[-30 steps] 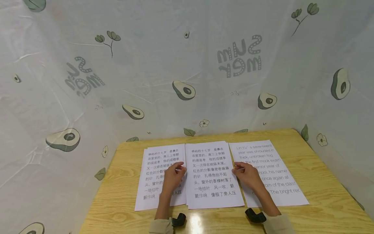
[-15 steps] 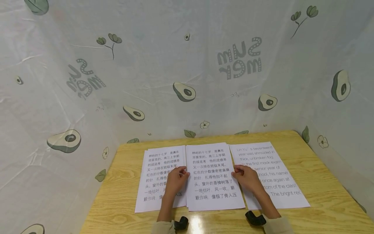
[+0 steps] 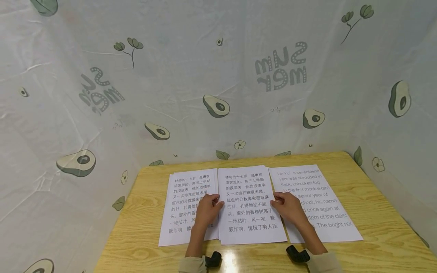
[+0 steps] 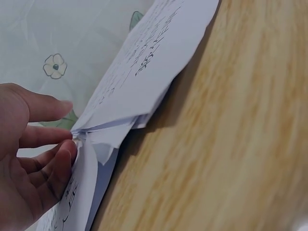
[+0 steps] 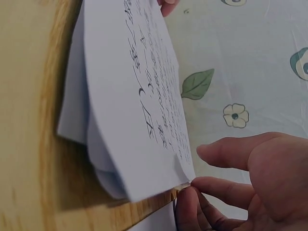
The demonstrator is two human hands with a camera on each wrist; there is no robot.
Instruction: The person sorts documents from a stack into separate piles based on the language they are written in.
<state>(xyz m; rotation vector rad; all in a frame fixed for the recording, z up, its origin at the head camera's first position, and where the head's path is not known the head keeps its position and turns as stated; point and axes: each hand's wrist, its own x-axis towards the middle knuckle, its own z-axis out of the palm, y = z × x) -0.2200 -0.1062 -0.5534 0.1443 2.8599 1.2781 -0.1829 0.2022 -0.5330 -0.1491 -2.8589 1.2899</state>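
The middle stack of paper is printed in large Chinese characters and lies between both hands. My left hand is at its left edge; in the left wrist view the index fingertip touches the sheets' edges while the thumb stays apart. My right hand is at the opposite edge, its index fingertip against the top sheet and its thumb spread away. Sheet edges are slightly uneven, and some lift in the wrist views. Under my left hand lies another stack of Chinese-printed paper, partly covered.
To the right, an English-printed sheet lies partly under my right hand. All the paper is on a wood-grain table. Behind and beside it hangs a pale sheet curtain with avocado prints.
My left hand has moved right, up to the left edge of the middle stack. My right hand has shifted only slightly at the right edge. The papers look the same.
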